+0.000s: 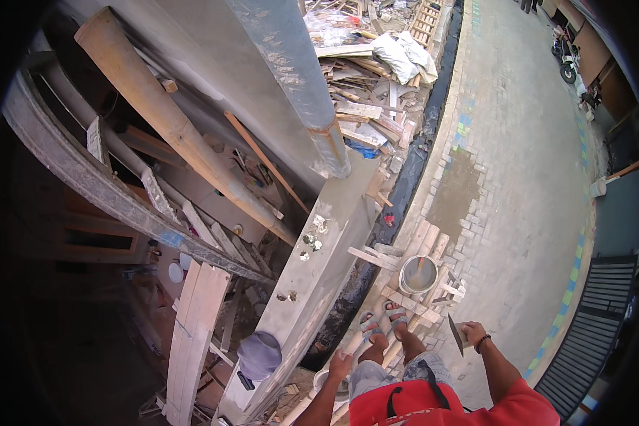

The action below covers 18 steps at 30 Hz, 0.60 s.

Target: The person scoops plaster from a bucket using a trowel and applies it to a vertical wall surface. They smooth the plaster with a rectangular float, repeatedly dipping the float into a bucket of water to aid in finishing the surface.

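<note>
My right hand [473, 335], with a dark bracelet at the wrist, is closed around a flat metal trowel [457, 336]. The blade stands on edge to the left of the fingers, clear of the ground. My left hand [340, 365] hangs low beside my left thigh; its fingers are turned away from view. Close under the left forearm is a pale bucket [320, 381], partly hidden by the arm and my shorts. In front of my sandalled feet stands a white bucket [418, 292] of greyish liquid, with something orange-tipped in it.
Along my left runs a concrete ledge [342, 238] bearing a grey cap [259, 356] and a small dark object [246, 381]. A dark-water ditch [403, 188] separates it from planks [413, 245] and paving. Bamboo [184, 135], a pipe [291, 67] and wood rubble [369, 110] lie beyond.
</note>
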Each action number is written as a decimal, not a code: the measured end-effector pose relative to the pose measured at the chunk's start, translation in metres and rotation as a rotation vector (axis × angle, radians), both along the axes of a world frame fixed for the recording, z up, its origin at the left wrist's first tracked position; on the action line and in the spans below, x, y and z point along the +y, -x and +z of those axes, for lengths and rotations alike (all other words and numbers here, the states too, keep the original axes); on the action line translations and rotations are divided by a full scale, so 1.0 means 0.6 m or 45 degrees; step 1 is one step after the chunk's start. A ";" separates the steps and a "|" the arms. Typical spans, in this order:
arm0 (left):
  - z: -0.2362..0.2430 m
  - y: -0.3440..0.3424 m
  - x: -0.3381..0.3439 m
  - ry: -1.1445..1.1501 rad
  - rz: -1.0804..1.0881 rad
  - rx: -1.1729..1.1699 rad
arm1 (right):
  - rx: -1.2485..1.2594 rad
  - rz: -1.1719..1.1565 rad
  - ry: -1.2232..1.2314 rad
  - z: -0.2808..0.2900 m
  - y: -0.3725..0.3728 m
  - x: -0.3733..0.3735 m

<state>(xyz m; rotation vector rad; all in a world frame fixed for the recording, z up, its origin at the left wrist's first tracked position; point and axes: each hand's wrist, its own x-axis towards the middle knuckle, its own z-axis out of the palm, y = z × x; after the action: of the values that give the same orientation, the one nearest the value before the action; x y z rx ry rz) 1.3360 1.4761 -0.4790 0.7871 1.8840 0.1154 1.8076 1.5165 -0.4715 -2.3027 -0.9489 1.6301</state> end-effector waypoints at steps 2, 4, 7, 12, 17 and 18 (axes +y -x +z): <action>0.008 0.011 -0.015 0.014 -0.049 0.035 | 0.002 -0.065 0.017 0.001 0.003 -0.007; 0.027 0.031 -0.037 0.004 -0.081 0.127 | -0.034 0.010 -0.073 0.013 0.010 -0.016; 0.058 0.052 -0.013 -0.089 -0.083 0.071 | -0.039 -0.003 -0.102 0.023 0.008 -0.030; 0.130 0.080 0.062 -0.334 -0.124 0.172 | -0.014 -0.182 -0.139 0.077 0.035 -0.063; 0.239 0.058 0.200 -0.580 -0.143 0.000 | 0.119 -0.389 -0.108 0.064 -0.007 -0.133; 0.262 0.066 0.226 -0.649 -0.216 0.014 | 0.167 -0.466 -0.047 0.068 -0.003 -0.140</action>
<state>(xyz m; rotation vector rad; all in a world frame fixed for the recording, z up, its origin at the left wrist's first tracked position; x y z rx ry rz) 1.2965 1.6118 -0.3218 1.2886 1.8077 0.4991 1.8094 1.4325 -0.4306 -2.1548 -0.4880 1.5667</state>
